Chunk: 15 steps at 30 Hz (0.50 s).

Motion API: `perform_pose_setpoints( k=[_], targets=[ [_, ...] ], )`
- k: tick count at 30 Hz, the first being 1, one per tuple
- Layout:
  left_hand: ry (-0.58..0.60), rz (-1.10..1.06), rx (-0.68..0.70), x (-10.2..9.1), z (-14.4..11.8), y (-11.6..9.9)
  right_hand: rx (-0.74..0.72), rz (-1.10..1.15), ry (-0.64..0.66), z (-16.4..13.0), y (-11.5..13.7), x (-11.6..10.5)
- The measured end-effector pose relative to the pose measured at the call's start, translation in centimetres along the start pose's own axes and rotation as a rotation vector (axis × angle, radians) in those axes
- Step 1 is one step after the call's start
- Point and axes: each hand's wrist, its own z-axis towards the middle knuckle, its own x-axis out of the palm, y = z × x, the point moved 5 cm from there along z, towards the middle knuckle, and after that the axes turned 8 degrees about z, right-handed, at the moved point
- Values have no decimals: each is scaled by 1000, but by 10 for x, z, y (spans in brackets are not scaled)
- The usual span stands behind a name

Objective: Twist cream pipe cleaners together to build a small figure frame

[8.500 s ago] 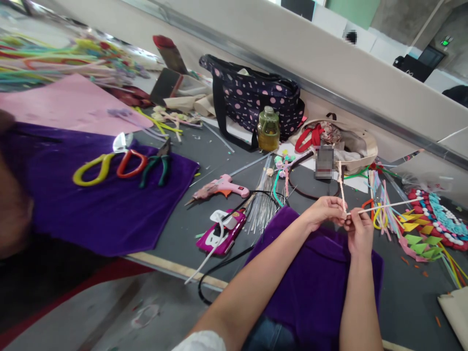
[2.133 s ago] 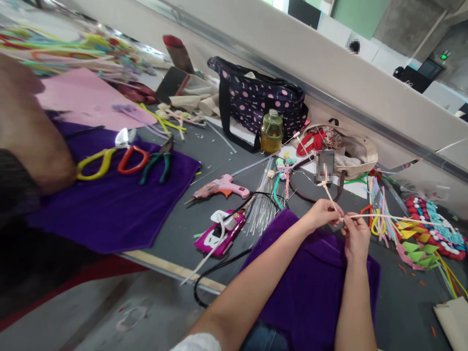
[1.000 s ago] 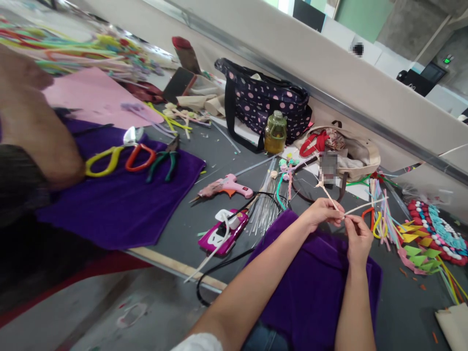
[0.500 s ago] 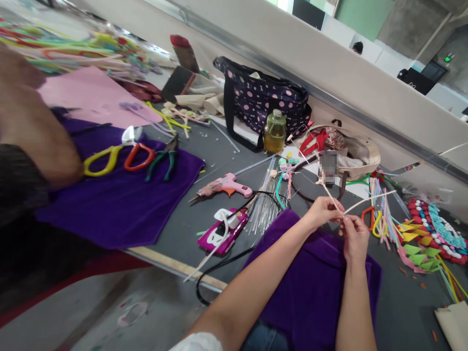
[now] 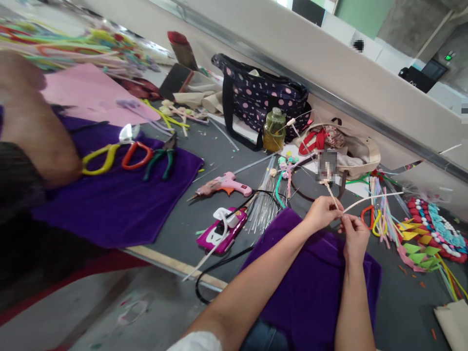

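Note:
My left hand point(image 5: 322, 212) is closed in a pinch on a thin cream-coloured stem point(image 5: 332, 191), which rises up and away from the fingers. Farther up, a small white bud point(image 5: 291, 122) and fine wires show near the bag and bottle. My right hand point(image 5: 355, 235) pinches at the stem's lower end, fingertips against those of the left. From between the fingertips a white pipe cleaner point(image 5: 376, 196) sticks out to the right; its held end is hidden. Both hands are above a purple cloth point(image 5: 300, 278) at the table's near edge.
Left of my arms lie a pink glue gun point(image 5: 228, 185), a magenta power strip point(image 5: 223, 231), green-handled pliers point(image 5: 161, 163) and scissors point(image 5: 100, 161). Another person's arm point(image 5: 40, 126) rests at the left. Behind stand a bottle point(image 5: 274, 130) and a dotted bag point(image 5: 256, 95). Pipe cleaners point(image 5: 385, 214) lie right.
The free end of the white pipe cleaner has swung slightly outward to the right. The stem's upper part with the bud has shifted a little. Both hands stay nearly in place.

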Motion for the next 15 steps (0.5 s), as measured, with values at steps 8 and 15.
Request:
perform_pose_setpoints(
  k=[8,15],
  targets=[
    [-94,234,16,-2,-4,-3,-88,-164,-3,-2,5,1],
    [-101,194,-49,0,-3,6,-436,-504,-29,-9,23,7]
  ],
)
